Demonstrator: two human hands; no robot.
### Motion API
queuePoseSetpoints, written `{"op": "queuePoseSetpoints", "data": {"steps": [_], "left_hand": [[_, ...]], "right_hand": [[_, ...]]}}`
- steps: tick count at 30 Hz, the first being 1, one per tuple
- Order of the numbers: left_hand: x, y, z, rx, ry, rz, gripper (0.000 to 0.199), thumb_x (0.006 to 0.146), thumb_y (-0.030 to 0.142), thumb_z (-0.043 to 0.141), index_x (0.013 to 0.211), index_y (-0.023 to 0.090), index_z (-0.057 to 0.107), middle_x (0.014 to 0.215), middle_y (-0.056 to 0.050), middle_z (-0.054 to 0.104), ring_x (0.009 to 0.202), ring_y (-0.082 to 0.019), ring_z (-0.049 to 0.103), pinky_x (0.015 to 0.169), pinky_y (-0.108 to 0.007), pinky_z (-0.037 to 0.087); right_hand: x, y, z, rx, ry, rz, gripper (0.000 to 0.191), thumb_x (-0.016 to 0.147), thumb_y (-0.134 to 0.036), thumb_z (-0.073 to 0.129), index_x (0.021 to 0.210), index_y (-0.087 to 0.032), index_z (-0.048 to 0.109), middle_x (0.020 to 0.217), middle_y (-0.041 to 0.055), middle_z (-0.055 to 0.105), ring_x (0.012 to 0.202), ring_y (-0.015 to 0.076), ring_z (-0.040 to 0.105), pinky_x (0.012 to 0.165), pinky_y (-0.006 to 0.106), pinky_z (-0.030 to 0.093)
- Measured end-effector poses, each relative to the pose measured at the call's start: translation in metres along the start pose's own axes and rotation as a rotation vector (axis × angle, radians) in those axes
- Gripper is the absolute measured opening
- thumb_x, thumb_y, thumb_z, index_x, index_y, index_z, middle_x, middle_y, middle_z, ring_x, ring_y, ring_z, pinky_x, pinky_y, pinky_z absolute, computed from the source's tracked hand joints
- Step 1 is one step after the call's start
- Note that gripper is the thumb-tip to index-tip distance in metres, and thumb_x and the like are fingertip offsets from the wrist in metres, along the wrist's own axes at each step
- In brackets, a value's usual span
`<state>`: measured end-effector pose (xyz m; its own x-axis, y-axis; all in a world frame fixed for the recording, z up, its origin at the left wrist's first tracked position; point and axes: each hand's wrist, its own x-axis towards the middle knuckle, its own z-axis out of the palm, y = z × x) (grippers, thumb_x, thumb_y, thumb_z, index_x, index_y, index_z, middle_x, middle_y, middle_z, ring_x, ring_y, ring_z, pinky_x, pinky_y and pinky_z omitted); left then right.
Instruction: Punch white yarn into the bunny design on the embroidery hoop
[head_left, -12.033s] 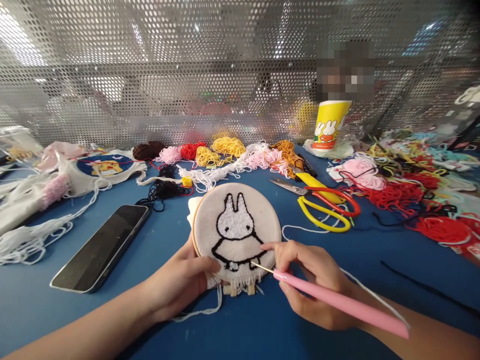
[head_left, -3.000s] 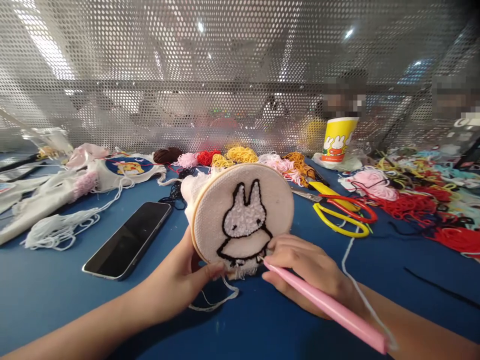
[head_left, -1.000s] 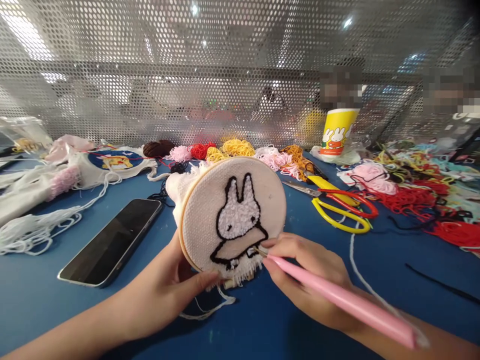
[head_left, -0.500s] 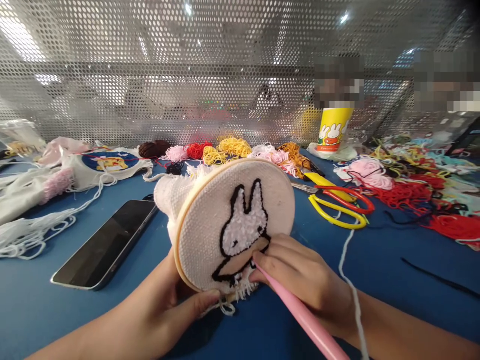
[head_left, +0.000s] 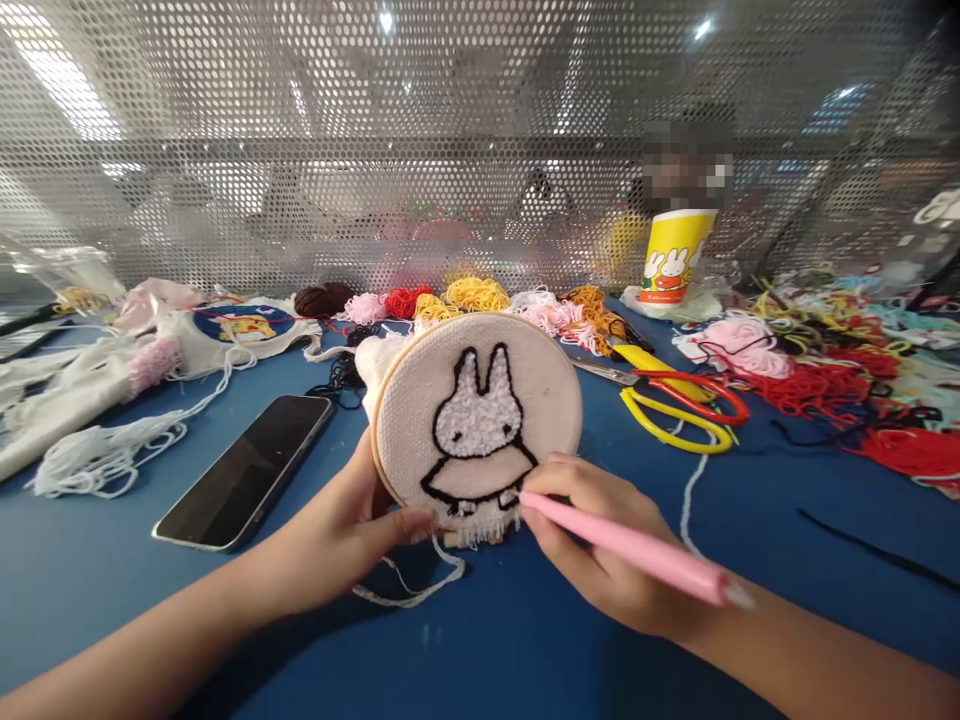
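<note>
My left hand grips the lower left rim of a round wooden embroidery hoop, held tilted up off the blue table. The stretched white cloth shows a tufted white rabbit with a black outline. My right hand holds a pink punch needle like a pen, its tip against the cloth at the rabbit's lower right. White yarn trails from the needle across the table.
A dark phone lies left of the hoop. Yellow and red scissors lie to the right. Yarn piles line the back, with more tangles at right, a yellow rabbit cup, and another hooped piece at left. A perforated metal screen stands behind.
The hoop has tipped back more upright and away from me since half a second ago. My right hand slid down to the rabbit's lower right edge with the needle.
</note>
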<state>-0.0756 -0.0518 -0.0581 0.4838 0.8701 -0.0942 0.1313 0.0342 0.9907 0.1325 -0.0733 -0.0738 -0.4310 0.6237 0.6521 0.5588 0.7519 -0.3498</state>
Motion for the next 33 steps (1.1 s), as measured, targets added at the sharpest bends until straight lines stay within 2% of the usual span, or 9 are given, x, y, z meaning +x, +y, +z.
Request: {"op": "queuePoseSetpoints", "data": {"steps": [6,14,16,19,21,23,29,33], "left_hand": [[0.002,0.004,0.002,-0.086,0.0,-0.052,0.063,0.072,0.019,0.056,0.122,0.024,0.018,0.09,-0.003,0.054,0.073,-0.015,0.055,0.064,-0.027,0.047],[0.001,0.007,0.002,-0.091,-0.028,-0.05,0.062,0.071,0.019,0.056,0.121,0.025,0.02,0.086,-0.001,0.052,0.071,-0.013,0.052,0.059,-0.022,0.046],[0.001,0.007,0.003,-0.092,-0.02,-0.043,0.062,0.071,0.018,0.056,0.121,0.025,0.02,0.088,-0.002,0.051,0.072,-0.014,0.052,0.06,-0.023,0.046],[0.001,0.006,0.003,-0.07,-0.003,-0.032,0.061,0.07,0.018,0.056,0.12,0.025,0.022,0.087,-0.001,0.051,0.071,-0.013,0.051,0.059,-0.023,0.046],[0.001,0.004,0.002,-0.043,-0.005,-0.029,0.057,0.07,0.018,0.057,0.117,0.024,0.025,0.085,-0.001,0.051,0.07,-0.012,0.051,0.058,-0.022,0.045],[0.001,0.003,0.001,-0.033,-0.019,-0.019,0.054,0.07,0.018,0.057,0.115,0.023,0.027,0.083,0.0,0.052,0.069,-0.012,0.052,0.058,-0.022,0.045],[0.002,0.003,0.0,-0.029,-0.048,0.015,0.057,0.071,0.019,0.057,0.117,0.024,0.024,0.085,0.001,0.051,0.07,-0.011,0.051,0.06,-0.021,0.045],[0.0,0.005,0.001,0.067,-0.024,0.054,0.059,0.071,0.019,0.058,0.119,0.025,0.023,0.096,-0.001,0.049,0.08,-0.015,0.051,0.066,-0.025,0.047]], "right_hand": [[0.001,-0.006,-0.007,0.019,0.014,0.107,0.007,0.078,-0.012,0.038,0.079,-0.018,0.042,0.066,0.0013,0.054,0.054,0.009,0.05,0.053,0.021,0.044],[0.0,-0.003,-0.004,-0.007,0.023,0.085,0.007,0.077,-0.011,0.039,0.079,-0.017,0.044,0.065,0.0014,0.053,0.057,0.0097,0.052,0.054,0.021,0.043],[0.001,-0.002,-0.002,-0.04,0.044,0.038,0.009,0.076,-0.009,0.04,0.079,-0.016,0.044,0.063,0.0012,0.052,0.056,0.0098,0.05,0.054,0.021,0.043],[-0.001,0.0,0.003,-0.093,0.071,-0.104,0.011,0.074,-0.006,0.041,0.075,-0.016,0.044,0.061,0.0013,0.05,0.056,0.0116,0.048,0.056,0.025,0.043],[-0.003,0.001,0.006,-0.143,0.037,-0.196,0.011,0.073,-0.005,0.041,0.071,-0.016,0.044,0.059,0.0019,0.048,0.058,0.0132,0.047,0.056,0.027,0.043],[-0.004,0.0,0.009,-0.217,-0.005,-0.224,0.013,0.074,-0.005,0.041,0.066,-0.015,0.044,0.057,0.0024,0.047,0.058,0.0139,0.046,0.056,0.028,0.043],[-0.002,-0.004,0.014,-0.299,-0.041,-0.129,0.02,0.076,-0.006,0.04,0.059,-0.014,0.047,0.053,0.002,0.042,0.053,0.0125,0.039,0.054,0.028,0.043],[0.0,-0.002,0.01,-0.269,-0.105,-0.104,0.021,0.075,-0.002,0.035,0.068,-0.008,0.054,0.06,0.0079,0.049,0.06,0.0161,0.043,0.056,0.032,0.043]]}}
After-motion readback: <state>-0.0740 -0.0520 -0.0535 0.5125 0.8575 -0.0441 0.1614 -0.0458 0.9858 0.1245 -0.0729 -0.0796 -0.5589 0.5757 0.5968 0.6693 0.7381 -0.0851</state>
